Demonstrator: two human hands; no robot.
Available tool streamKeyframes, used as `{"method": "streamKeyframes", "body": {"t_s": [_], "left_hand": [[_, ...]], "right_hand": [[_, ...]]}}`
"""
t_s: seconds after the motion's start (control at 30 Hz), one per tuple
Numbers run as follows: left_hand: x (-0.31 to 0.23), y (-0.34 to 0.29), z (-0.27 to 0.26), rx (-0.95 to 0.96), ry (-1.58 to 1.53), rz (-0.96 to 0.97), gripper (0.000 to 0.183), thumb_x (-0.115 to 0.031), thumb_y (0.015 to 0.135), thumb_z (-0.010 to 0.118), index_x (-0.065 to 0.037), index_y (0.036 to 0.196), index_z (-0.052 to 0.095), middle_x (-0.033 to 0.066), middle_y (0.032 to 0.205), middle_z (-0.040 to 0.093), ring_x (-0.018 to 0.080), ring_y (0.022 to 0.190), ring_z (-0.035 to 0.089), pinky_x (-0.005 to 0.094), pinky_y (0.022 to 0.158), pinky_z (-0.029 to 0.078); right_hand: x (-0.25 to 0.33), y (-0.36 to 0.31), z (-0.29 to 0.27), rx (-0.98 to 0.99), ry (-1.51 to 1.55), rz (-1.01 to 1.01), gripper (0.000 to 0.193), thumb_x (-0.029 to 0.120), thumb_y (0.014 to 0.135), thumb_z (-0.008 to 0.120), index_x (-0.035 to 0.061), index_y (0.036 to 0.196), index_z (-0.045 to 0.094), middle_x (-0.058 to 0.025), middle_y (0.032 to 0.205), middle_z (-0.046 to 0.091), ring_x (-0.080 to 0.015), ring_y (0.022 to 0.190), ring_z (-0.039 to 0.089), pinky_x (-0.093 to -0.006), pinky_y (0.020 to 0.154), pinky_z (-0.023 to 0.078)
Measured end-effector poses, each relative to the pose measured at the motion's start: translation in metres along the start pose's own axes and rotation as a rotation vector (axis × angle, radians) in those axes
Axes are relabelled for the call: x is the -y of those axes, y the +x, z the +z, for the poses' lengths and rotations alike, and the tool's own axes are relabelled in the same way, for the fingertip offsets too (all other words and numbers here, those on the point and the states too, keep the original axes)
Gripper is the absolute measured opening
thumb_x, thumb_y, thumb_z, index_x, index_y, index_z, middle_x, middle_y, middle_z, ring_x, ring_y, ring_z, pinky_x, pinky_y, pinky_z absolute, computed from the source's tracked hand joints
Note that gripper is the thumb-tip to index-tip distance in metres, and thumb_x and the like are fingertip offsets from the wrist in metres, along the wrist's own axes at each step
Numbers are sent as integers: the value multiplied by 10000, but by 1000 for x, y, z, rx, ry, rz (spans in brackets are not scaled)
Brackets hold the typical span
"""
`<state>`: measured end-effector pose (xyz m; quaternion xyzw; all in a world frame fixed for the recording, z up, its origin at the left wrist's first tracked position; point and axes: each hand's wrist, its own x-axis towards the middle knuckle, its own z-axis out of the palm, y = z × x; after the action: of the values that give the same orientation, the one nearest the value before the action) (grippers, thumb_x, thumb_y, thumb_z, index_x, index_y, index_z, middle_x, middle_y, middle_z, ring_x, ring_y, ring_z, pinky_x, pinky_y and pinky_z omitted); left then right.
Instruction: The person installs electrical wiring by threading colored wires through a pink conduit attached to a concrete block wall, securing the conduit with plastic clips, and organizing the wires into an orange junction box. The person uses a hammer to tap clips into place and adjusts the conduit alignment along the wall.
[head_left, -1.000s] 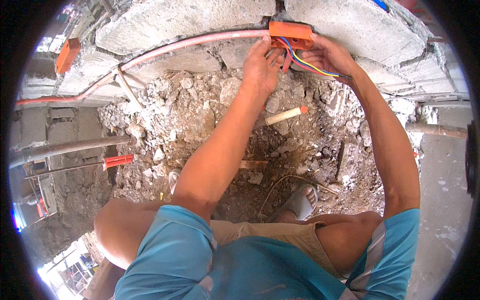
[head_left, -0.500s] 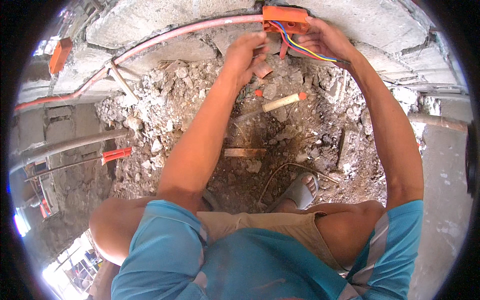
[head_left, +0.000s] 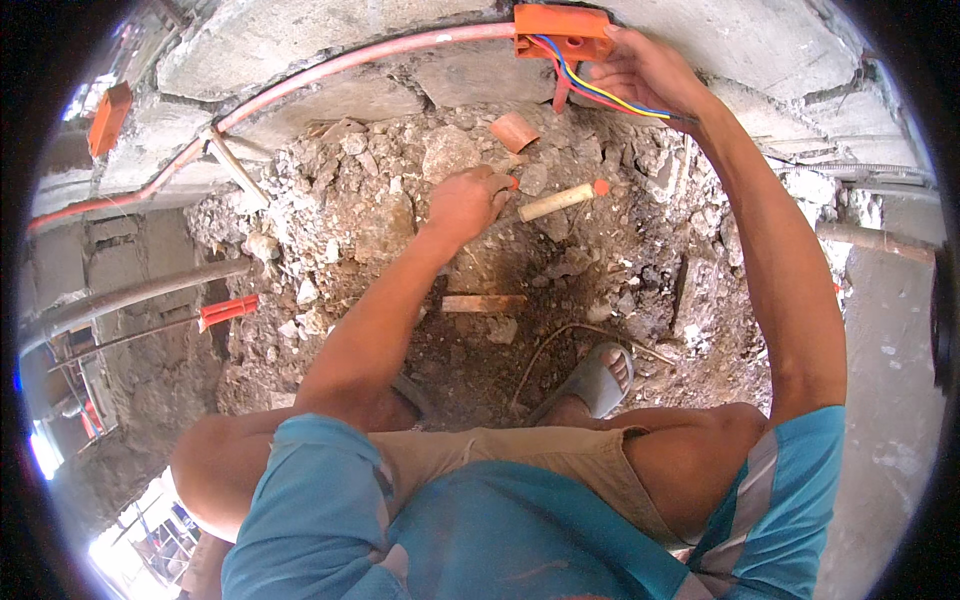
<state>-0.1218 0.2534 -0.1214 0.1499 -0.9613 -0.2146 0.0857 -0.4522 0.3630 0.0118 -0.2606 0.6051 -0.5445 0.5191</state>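
Orange plastic junction box (head_left: 563, 30) sits set into the rough concrete block wall (head_left: 300, 50), joined to a curved orange conduit (head_left: 330, 68); blue, yellow and red wires (head_left: 600, 92) already hang out, unconnected. The right hand (head_left: 650, 72) pinches them just beside the box. The left hand (head_left: 465, 203) closes its fingers on a small orange-tipped tool (head_left: 512, 183) over gritty rubble (head_left: 380, 210), near a wooden-handled tool (head_left: 560, 200).

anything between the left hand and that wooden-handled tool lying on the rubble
Nothing visible. The left hand sits on the rubble just left of the wooden-handled tool, with only a small open gap to its near end. The right hand is up at the orange box, holding the coloured wires.
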Motion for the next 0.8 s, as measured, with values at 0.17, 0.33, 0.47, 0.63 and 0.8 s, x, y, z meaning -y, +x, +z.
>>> {"method": "streamKeyframes", "body": {"t_s": [0.17, 0.33, 0.47, 0.63, 0.8], "left_hand": [[-3, 22, 2, 203, 139, -105, 211, -296, 986, 635, -213, 1132, 763, 122, 990, 747, 370, 921, 736, 507, 767, 590], [-4, 31, 6, 314, 265, -89, 218, -235, 969, 618, -182, 1118, 769, 119, 1014, 772, 344, 901, 770, 484, 728, 615], [6, 24, 12, 276, 289, 19, 202, -193, 953, 619, -120, 1049, 781, 134, 967, 787, 358, 845, 784, 494, 680, 623], [-1, 19, 9, 246, 347, 2, 176, -162, 906, 636, -84, 953, 787, 136, 903, 784, 363, 796, 780, 495, 664, 619], [10, 11, 22, 164, 303, -9, 156, -197, 873, 647, -107, 894, 773, 123, 859, 771, 350, 780, 772, 508, 670, 609]], "right_hand": [[6, -4, 9, -15, -7, 26, 554, 468, 1081, 583, -32, 1320, 593, -163, 1049, 709, -199, 932, 727, -318, 866, 593], [6, -1, 10, 1, -22, 9, 624, 523, 1076, 542, -47, 1327, 590, -177, 1067, 707, -242, 920, 758, -346, 873, 615], [1, 5, 6, -57, -34, 39, 619, 519, 1067, 562, -34, 1345, 577, -179, 1069, 706, -242, 922, 747, -350, 876, 610], [4, 2, 10, -55, -21, 59, 603, 500, 1074, 558, -25, 1371, 555, -186, 1069, 706, -246, 923, 741, -352, 865, 609], [12, -2, 24, -77, -30, 49, 583, 469, 1094, 534, -52, 1355, 552, -179, 1026, 727, -228, 906, 740, -332, 859, 615]]}}
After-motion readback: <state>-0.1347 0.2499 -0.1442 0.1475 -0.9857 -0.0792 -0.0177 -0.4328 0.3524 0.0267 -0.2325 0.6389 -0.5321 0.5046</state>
